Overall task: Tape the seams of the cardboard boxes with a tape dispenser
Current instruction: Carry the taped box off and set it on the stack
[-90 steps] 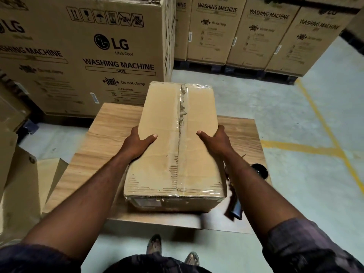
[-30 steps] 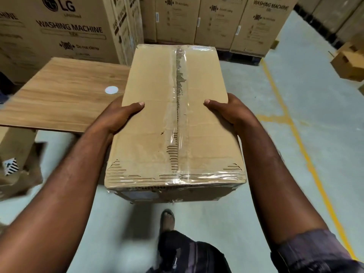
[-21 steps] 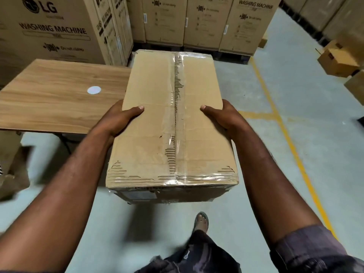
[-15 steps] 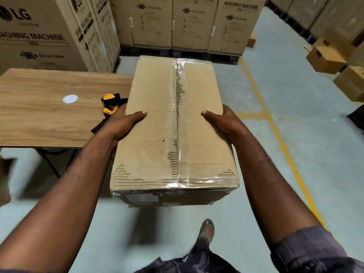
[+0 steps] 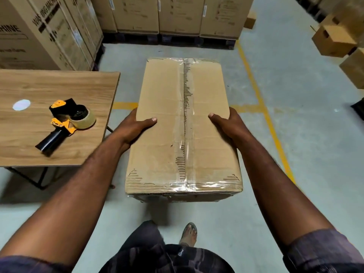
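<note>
I carry a long brown cardboard box [image 5: 163,123] in the air above the concrete floor. Clear tape runs along its centre seam and across its near edge. My left hand [image 5: 136,128] clamps the box's left side, thumb on top. My right hand [image 5: 229,125] clamps the right side the same way. A black and orange tape dispenser [image 5: 67,123] with a roll of clear tape lies on the wooden table [image 5: 59,85] to my left, apart from both hands.
Tall washing-machine cartons [image 5: 49,36] stand behind the table and along the back wall [image 5: 177,14]. Smaller open cartons [image 5: 334,40] sit at the far right. Yellow floor lines [image 5: 262,99] run under and beside the box. My feet [image 5: 189,233] are below it.
I lifted the box off the table and turned right with it. The table has slid to the left of view, and the tape dispenser has come fully into sight.
</note>
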A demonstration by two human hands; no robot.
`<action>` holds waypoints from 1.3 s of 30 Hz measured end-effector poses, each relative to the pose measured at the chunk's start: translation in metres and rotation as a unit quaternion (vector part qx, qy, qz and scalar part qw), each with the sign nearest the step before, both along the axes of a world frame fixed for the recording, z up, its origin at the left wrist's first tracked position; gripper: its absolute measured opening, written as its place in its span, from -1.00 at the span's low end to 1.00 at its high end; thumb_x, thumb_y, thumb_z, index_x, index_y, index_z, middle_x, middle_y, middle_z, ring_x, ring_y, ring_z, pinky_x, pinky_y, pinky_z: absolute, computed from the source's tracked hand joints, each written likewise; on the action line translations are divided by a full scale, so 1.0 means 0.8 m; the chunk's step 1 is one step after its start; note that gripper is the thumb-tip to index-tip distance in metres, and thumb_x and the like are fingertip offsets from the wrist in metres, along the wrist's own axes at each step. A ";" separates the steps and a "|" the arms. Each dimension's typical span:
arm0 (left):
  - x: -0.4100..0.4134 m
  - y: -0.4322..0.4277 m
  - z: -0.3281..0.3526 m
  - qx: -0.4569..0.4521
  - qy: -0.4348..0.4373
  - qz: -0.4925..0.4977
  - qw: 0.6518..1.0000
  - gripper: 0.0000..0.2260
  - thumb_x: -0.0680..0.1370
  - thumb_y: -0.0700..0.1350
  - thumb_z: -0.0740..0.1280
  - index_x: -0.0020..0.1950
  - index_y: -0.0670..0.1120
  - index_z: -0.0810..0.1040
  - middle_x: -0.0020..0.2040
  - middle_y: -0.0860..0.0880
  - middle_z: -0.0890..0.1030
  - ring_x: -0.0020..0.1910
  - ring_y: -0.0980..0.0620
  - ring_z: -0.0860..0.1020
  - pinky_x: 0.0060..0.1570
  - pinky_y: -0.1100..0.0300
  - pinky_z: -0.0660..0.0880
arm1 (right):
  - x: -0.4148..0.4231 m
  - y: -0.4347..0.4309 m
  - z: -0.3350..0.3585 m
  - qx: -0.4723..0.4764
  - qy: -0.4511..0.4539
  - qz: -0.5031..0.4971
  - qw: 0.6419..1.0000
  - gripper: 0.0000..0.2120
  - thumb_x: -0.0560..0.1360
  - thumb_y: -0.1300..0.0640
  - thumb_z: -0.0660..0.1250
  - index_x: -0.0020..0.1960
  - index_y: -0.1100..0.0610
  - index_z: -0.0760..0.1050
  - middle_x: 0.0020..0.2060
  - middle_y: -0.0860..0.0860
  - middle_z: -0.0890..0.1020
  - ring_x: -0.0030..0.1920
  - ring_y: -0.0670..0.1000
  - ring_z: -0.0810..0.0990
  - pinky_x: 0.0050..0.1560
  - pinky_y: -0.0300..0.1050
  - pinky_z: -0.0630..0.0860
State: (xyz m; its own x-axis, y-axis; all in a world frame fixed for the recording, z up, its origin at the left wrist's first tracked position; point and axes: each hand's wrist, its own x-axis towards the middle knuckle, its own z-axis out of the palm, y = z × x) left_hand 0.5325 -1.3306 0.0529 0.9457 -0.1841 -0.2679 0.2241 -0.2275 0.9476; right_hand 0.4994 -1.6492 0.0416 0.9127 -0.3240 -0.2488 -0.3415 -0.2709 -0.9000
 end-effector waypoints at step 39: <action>0.312 -0.117 -0.732 0.305 0.015 -0.043 0.951 -0.08 0.51 -0.10 0.50 0.63 -0.20 -0.08 0.36 -0.26 0.48 0.30 -0.25 0.48 0.19 0.04 0.44 | 0.312 -0.061 -0.700 -0.257 0.140 0.090 0.952 -0.34 0.69 -0.05 0.18 0.66 0.13 -0.02 0.42 0.25 0.38 0.31 0.26 0.45 0.23 0.03 0.41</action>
